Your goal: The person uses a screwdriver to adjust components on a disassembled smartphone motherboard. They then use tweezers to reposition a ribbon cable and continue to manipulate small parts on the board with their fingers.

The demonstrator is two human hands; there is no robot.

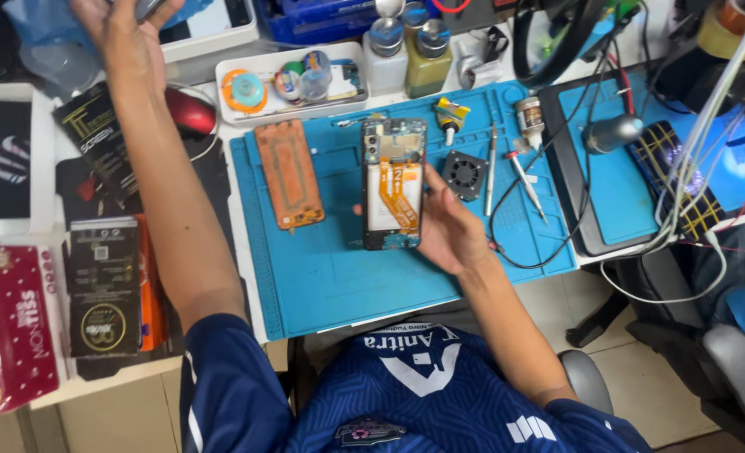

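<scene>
Opened phone (394, 184) upright on blue mat (330, 268), right hand (448, 231) fingers gripping its edge, left hand (125, 33) raised, grip cut off, unclear.

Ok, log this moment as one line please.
right hand: holds opened phone above blue mat | left hand: raised at far left, grips small item, unclear | orange back cover: lying on mat
</scene>
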